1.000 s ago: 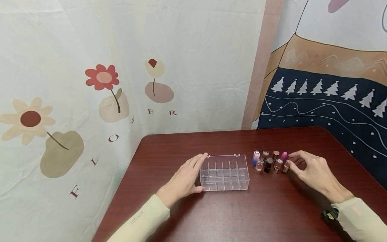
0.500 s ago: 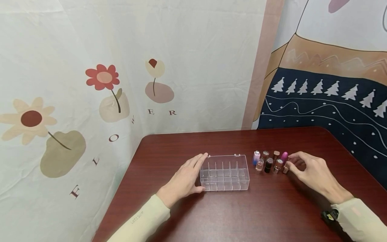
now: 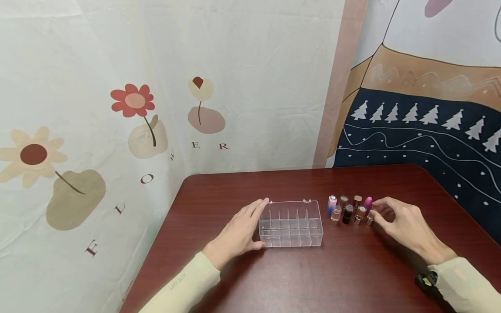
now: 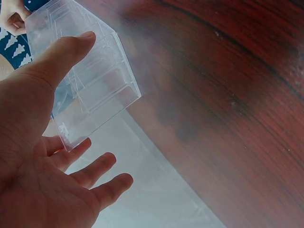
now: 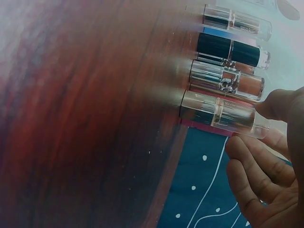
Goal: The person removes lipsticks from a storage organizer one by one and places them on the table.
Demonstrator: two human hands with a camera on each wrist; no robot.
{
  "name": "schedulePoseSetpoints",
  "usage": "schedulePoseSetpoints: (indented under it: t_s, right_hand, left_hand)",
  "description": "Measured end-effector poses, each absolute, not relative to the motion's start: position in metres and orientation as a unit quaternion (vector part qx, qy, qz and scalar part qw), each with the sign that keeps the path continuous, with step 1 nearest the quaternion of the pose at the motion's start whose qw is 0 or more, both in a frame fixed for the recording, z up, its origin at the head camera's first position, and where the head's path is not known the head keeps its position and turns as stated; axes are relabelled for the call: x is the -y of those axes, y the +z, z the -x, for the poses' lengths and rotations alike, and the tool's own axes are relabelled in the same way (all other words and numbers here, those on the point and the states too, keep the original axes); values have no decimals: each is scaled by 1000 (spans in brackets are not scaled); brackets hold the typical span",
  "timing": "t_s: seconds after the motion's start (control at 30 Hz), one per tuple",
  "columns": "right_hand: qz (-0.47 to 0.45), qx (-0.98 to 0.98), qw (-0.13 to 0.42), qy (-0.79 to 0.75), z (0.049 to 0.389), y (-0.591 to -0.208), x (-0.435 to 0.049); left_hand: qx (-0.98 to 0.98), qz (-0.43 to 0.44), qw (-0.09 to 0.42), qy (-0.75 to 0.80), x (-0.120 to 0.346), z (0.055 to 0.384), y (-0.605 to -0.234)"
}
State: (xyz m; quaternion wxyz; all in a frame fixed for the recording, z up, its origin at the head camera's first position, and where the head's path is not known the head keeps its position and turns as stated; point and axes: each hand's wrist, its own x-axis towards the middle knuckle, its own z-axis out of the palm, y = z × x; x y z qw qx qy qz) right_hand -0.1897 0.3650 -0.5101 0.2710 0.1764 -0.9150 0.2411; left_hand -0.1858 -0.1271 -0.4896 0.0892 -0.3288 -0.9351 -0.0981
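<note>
In the head view my left hand (image 3: 238, 231) rests against the left end of a clear plastic organizer box (image 3: 291, 238) divided into small compartments. Its thumb lies by the front corner and its fingers reach along the side to the back; the left wrist view shows them extended and relaxed. My right hand (image 3: 409, 228) pinches a lipstick tube (image 5: 216, 113) near its clear top between thumb and index finger. That tube stands upright at the right end of a group of lipsticks. Beside it are a copper-toned lipstick (image 3: 360, 212) and a black lipstick (image 3: 347, 214).
Further along the group stand a clear-capped tube (image 3: 335, 213), a pink-and-blue tube (image 3: 332, 203), brown tubes and a magenta one (image 3: 368, 203). Everything sits on a dark red wooden table (image 3: 297, 278). Printed cloth (image 3: 254, 87) hangs behind the table and along its left side.
</note>
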Motion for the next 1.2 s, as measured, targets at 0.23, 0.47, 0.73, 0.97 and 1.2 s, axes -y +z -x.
schedulePoseSetpoints:
  t_s: [0.23, 0.47, 0.73, 0.97, 1.2]
  right_hand:
    - [-178, 916, 269, 238, 190, -510, -365]
    - [-179, 916, 270, 237, 190, -510, -366]
    - [-175, 915, 274, 238, 186, -511, -367]
    - [-167, 914, 281, 240, 186, -510, -367]
    - [-160, 908, 311, 229, 183, -508, -360]
  left_hand:
    - [935, 328, 87, -100, 126, 186, -490]
    - [936, 327, 87, -99, 126, 187, -490]
    - [937, 326, 82, -98, 126, 186, -489]
    - [938, 321, 80, -99, 127, 187, -489]
    - [944, 309, 73, -85, 129, 187, -490]
